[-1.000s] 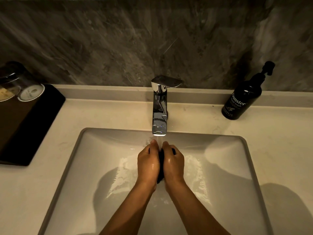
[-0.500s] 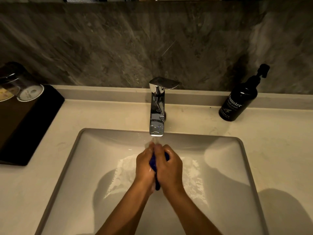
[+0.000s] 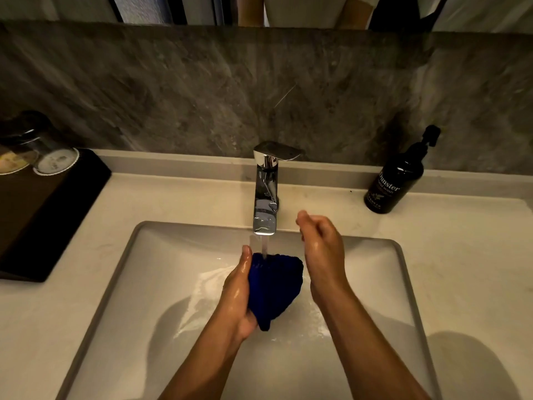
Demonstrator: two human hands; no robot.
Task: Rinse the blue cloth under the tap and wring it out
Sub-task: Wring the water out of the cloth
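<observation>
The blue cloth (image 3: 275, 287) is bunched in my left hand (image 3: 239, 293), which cups it from the left over the middle of the white sink (image 3: 161, 284). Water runs from the chrome tap (image 3: 266, 197) straight onto the top of the cloth. My right hand (image 3: 321, 246) is off the cloth, raised to the right of the tap's spout, wet, with its fingers loosely curled and nothing in them.
A dark hand-wash pump bottle (image 3: 399, 177) stands on the counter at the back right. A black tray (image 3: 43, 209) with upturned glasses (image 3: 49, 151) sits at the left. A grey stone wall rises behind the tap.
Both hands were pressed together around the cloth under the tap. My right hand has let go and moved up and right; the cloth now shows in my left hand.
</observation>
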